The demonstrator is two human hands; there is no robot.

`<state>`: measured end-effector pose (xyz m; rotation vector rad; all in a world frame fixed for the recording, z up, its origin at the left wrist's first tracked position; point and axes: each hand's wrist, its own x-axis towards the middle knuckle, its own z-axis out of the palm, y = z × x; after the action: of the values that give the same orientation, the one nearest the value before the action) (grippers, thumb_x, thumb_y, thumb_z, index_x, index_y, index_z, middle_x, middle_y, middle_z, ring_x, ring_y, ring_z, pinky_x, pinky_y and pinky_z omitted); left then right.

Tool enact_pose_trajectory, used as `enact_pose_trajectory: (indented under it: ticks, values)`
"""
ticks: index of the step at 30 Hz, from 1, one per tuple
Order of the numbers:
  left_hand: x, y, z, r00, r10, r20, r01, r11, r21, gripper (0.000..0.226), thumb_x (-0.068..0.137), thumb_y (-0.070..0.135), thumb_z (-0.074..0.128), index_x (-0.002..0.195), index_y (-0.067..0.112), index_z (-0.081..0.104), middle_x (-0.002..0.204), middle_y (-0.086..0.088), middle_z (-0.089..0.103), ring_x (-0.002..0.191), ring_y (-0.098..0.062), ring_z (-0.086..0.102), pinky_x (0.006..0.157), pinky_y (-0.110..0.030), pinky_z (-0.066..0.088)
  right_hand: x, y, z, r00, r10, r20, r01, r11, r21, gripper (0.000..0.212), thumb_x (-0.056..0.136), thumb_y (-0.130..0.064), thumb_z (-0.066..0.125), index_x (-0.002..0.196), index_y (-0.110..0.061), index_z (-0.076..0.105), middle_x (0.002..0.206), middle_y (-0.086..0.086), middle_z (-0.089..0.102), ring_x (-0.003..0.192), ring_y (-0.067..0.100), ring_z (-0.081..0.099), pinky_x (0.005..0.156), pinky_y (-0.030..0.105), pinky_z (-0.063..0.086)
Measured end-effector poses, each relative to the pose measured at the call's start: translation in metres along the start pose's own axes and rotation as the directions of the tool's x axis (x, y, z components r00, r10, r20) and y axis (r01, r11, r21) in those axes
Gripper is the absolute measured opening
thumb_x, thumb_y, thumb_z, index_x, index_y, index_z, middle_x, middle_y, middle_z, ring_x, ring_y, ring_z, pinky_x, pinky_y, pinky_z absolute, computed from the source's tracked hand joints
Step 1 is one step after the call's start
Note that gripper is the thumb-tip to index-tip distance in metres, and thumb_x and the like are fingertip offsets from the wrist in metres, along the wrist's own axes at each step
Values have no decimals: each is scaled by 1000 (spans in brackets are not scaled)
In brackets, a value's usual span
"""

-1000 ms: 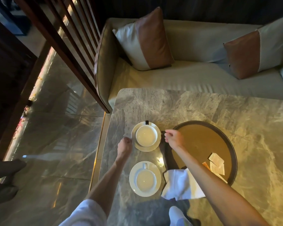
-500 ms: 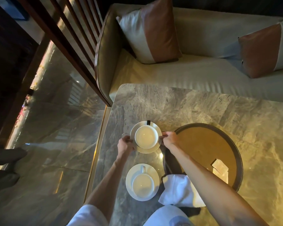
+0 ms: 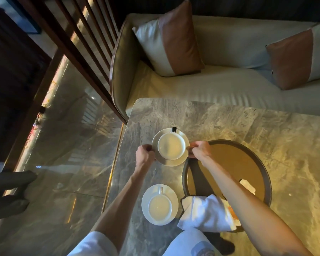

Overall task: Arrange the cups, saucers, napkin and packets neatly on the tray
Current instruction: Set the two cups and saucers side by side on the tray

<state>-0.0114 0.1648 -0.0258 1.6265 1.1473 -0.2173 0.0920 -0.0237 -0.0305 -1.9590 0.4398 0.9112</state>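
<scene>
Holding the far saucer [image 3: 171, 161] by opposite rims, left hand [image 3: 144, 156] and right hand [image 3: 199, 149] each keep a clamped grip. Its cup [image 3: 171, 146] sits upright. The saucer is beside the tray [image 3: 266, 174] on the bench [image 3: 229, 122].

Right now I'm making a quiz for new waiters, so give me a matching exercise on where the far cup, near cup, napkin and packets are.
Things:
1. far cup
2. near cup
3. napkin
4. packets

Places:
A. lying inside the tray
B. on its saucer, untouched on the table
C. draped over the tray's near rim
D. on a saucer held by the left hand and right hand

Pairs: 1-D, 2-B, 3-C, 4-A
</scene>
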Motion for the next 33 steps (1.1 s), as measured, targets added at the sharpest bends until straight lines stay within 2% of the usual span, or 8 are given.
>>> enact_pose_trajectory:
  ticks: [5, 10, 15, 20, 24, 28, 31, 33]
  values:
    - [-23, 22, 45, 994, 30, 101, -32, 999, 12, 38, 76, -12, 47, 102, 0, 72, 86, -15, 71, 82, -31, 73, 71, -49, 63, -4, 7, -57, 999, 9, -49, -7, 999, 32, 29, 89, 14, 51, 102, -3, 71, 99, 16, 71, 90, 27, 69, 72, 32, 59]
    - [-47, 20, 101, 986, -21, 163, 17, 999, 29, 33, 76, -15, 47, 92, -2, 72, 88, -22, 73, 83, -35, 73, 72, -51, 62, -8, 40, -109, 995, 35, -96, -32, 999, 24, 29, 82, 19, 52, 97, 5, 72, 99, 17, 71, 91, 27, 65, 74, 36, 60]
    - [-70, 7, 143, 979, -91, 182, 95, 995, -14, 31, 83, -13, 46, 93, 4, 70, 87, -18, 68, 83, -38, 72, 69, -50, 63, -7, 81, -140, 989, 79, -128, -77, 997, 16, 27, 85, 18, 51, 99, 6, 71, 96, 16, 69, 90, 27, 63, 79, 42, 60]
    - [-83, -11, 162, 974, -160, 160, 164, 986, -8, 34, 85, -8, 48, 107, 3, 71, 97, -21, 71, 88, -37, 72, 75, -52, 62, -2, 113, -147, 985, 109, -132, -110, 994, 0, 23, 90, 8, 55, 98, -4, 73, 88, 14, 70, 80, 24, 66, 85, 43, 60]
    - [-85, -19, 164, 978, -166, 128, 166, 986, 12, 34, 84, -6, 49, 106, 4, 72, 98, -20, 71, 89, -36, 71, 76, -50, 62, 0, 122, -140, 986, 102, -131, -99, 995, 27, 26, 90, 8, 56, 84, -13, 70, 94, 16, 70, 91, 31, 69, 87, 47, 59]
    - [-82, -26, 159, 982, -155, 106, 151, 988, 38, 38, 82, -6, 45, 104, 7, 74, 95, -20, 72, 91, -37, 70, 78, -51, 61, 4, 125, -129, 991, 72, -111, -67, 997, 46, 25, 91, 9, 55, 105, -2, 72, 100, 16, 69, 90, 32, 67, 88, 49, 58]
    - [-79, -30, 157, 986, -131, 100, 128, 991, 38, 43, 80, -10, 43, 103, 8, 75, 97, -19, 72, 95, -36, 69, 83, -50, 60, 7, 126, -123, 993, 67, -100, -62, 997, 46, 26, 91, 10, 54, 107, -1, 72, 98, 15, 69, 85, 28, 64, 89, 50, 57]
    - [-78, -31, 156, 987, -126, 97, 122, 991, 47, 44, 79, -12, 42, 102, 7, 75, 97, -19, 72, 94, -38, 69, 80, -52, 60, 7, 127, -121, 993, 70, -94, -65, 997, 48, 28, 91, 11, 53, 107, -1, 72, 101, 16, 70, 85, 28, 64, 89, 50, 57]
